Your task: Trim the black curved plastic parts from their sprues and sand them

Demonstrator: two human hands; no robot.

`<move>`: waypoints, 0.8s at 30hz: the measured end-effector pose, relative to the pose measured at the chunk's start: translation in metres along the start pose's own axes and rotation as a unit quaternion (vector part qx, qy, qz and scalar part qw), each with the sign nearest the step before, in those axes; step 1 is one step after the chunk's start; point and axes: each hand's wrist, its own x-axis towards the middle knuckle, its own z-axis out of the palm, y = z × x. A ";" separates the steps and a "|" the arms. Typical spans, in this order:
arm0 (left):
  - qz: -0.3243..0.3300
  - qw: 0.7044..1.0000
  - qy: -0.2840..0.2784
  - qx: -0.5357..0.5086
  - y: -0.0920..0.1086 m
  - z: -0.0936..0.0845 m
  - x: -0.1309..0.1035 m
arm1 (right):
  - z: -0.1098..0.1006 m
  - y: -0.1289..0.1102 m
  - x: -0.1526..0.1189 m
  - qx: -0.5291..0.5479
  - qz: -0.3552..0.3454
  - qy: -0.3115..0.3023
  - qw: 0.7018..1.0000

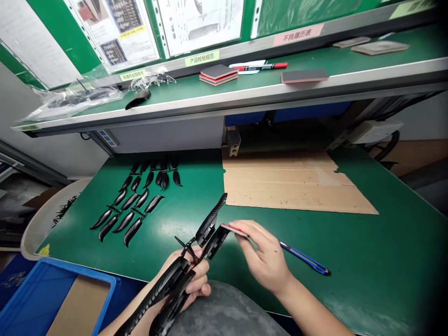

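Note:
My left hand (200, 280) is wrapped around a sprue of black, blade-shaped plastic parts (171, 275) with ribbed surfaces, tilted above the table's front edge. Between thumb and fingers, my right hand (266, 256) pinches a thin red-and-grey sanding pad (235, 229). The pad's left end meets the tip of one black part. Just right of that hand, a blue utility knife (306, 259) lies on the green table (350, 247), its front end hidden behind the hand. More sprues of black parts (128, 217) lie in two rows at the left of the table.
A cardboard sheet (290, 184) covers the back right of the table. On the shelf above (252, 84) are stacked pads (219, 74), a single pad (304, 76), a red marker (276, 66) and plastic bags (73, 100). A blue tray (112, 298) and a pale bin (31, 238) stand left.

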 end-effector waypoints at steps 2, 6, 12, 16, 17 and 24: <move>0.015 0.999 0.029 0.028 -0.001 -0.002 0.002 | 0.000 -0.019 -0.005 0.076 0.064 -0.064 0.993; 0.057 0.990 0.083 0.097 -0.004 -0.001 0.007 | 0.012 -0.036 -0.008 0.100 0.143 -0.119 0.977; 0.067 0.991 0.071 0.089 -0.003 0.003 0.006 | 0.015 -0.003 -0.010 0.048 0.230 0.035 0.971; 0.034 0.996 0.052 0.065 -0.003 0.006 0.004 | 0.016 -0.003 -0.018 0.042 0.099 0.065 0.992; 0.024 0.997 0.046 0.056 -0.003 0.007 0.004 | 0.017 -0.005 -0.019 0.033 0.068 0.062 0.995; 0.036 0.996 0.068 0.050 -0.007 0.010 0.002 | 0.029 -0.011 -0.021 0.042 0.029 0.022 0.998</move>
